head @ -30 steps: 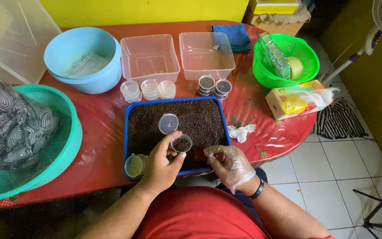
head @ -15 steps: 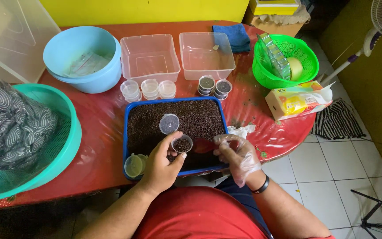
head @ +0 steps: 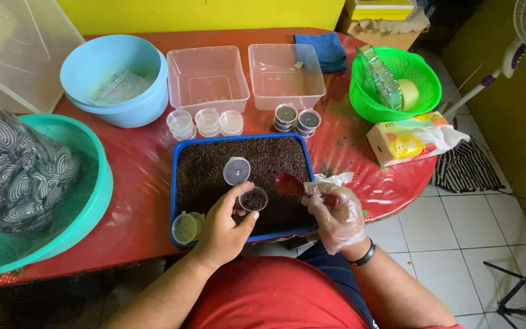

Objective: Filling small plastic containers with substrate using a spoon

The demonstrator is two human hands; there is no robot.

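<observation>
Blue tray [head: 178, 183] full of dark grains, clear lid [head: 237, 170] lying on them. My left hand [head: 223, 228] pinches a small cup [head: 254, 198] over the tray's near half, cup partly filled with grains. My gloved right hand [head: 336, 213] grips a red spoon [head: 288, 184], bowl just right of the cup. Behind the tray: three empty cups [head: 207, 122], filled lidded cups [head: 296, 119], two empty tubs [head: 208, 79]

A red plastic spoon [head: 288, 183] sits in the right hand [head: 336, 214]; ahead, dark brown grains fill a blue rectangular tray [head: 178, 183].
</observation>
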